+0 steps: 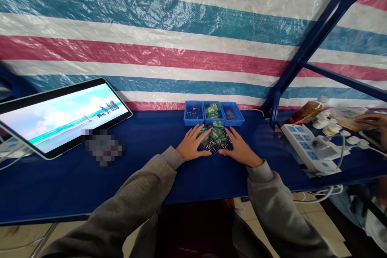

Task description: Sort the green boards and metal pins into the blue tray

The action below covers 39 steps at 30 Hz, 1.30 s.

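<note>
Both my hands rest on the blue tabletop around a heap of dark, thin screws [215,146] mixed with green packets [217,131]. My left hand [192,145] lies at the heap's left side, fingers spread. On the other side, my right hand [240,148] is spread too, its fingertips at the heap's edge. Just behind the heap stand three blue bins side by side. The left bin [194,122] holds a few screws, the middle bin [214,121] green packets, and the right bin [237,122] small pieces too small to make out.
A lit tablet screen [72,117] leans at the left, with a blurred-out item [104,148] near it. To the right are a white power strip [308,149] with cables, a drink bottle [308,109], small white bottles [331,128] and another person's hand [373,120]. A striped tarp [169,56] hangs behind.
</note>
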Tool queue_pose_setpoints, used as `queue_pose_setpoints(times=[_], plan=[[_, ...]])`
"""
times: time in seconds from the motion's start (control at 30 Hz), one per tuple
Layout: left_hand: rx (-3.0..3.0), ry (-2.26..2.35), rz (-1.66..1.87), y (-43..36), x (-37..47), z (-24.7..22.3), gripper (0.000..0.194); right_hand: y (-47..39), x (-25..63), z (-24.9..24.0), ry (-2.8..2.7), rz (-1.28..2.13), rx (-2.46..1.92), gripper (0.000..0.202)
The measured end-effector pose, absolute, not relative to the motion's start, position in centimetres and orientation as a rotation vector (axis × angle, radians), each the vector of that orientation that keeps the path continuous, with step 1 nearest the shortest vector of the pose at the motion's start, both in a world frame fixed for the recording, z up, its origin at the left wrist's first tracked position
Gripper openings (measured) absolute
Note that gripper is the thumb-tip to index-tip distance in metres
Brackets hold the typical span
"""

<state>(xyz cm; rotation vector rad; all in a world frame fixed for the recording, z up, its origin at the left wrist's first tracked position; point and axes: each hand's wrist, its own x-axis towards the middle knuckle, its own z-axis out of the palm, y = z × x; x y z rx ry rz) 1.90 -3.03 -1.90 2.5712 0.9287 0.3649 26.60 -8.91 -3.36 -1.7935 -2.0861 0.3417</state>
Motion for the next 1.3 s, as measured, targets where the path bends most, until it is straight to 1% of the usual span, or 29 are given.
queue_pose_setpoints(times=[0.03, 0.07, 0.13, 0.2, 0.3, 0.43, 0.53, 0.87, 1.13, 1.3], plan=[[2.599, 0.93, 0.337, -3.1, 2.0, -2.2, 0.095, -9.5, 26.2, -4.1, -2.133, 0.342, -1.816, 0.107], [2.624, 0.933, 0.317, -3.1, 2.0, -2.4, 0.098, -9.9, 25.8, -4.8, -2.179, 0.323, -1.827, 0.107], [2.655, 0.941, 0.271, -2.9, 2.1, -3.0, 0.1, -10.0, 25.2, -5.8, -2.229, 0.242, -1.841, 0.102], [2.664, 0.952, 0.241, -2.6, 2.1, -3.4, 0.099, -9.7, 24.8, -6.4, -2.244, 0.157, -1.841, 0.097], [2.656, 0.963, 0.259, -2.2, 2.0, -3.8, 0.092, -8.7, 24.4, -6.5, -2.235, 0.088, -1.783, 0.092], [2.608, 0.952, 0.303, -1.7, 1.8, -3.8, 0.08, -7.6, 23.8, -6.2, -2.203, 0.098, -1.712, 0.088], [2.596, 0.938, 0.311, -1.5, 1.7, -3.8, 0.075, -7.0, 23.4, -5.9, -2.202, 0.119, -1.686, 0.085], [2.604, 0.997, 0.338, -1.7, 1.8, -4.1, 0.077, -6.4, 23.0, -5.8, -2.15, 0.096, -1.694, 0.083], [2.605, 1.016, 0.317, -1.8, 1.8, -3.9, 0.077, -6.5, 23.0, -5.6, -2.135, 0.162, -1.754, 0.083], [2.65, 0.992, 0.4, -1.8, 1.9, -3.8, 0.072, -6.6, 23.3, -5.7, -2.129, 0.144, -1.716, 0.079]])
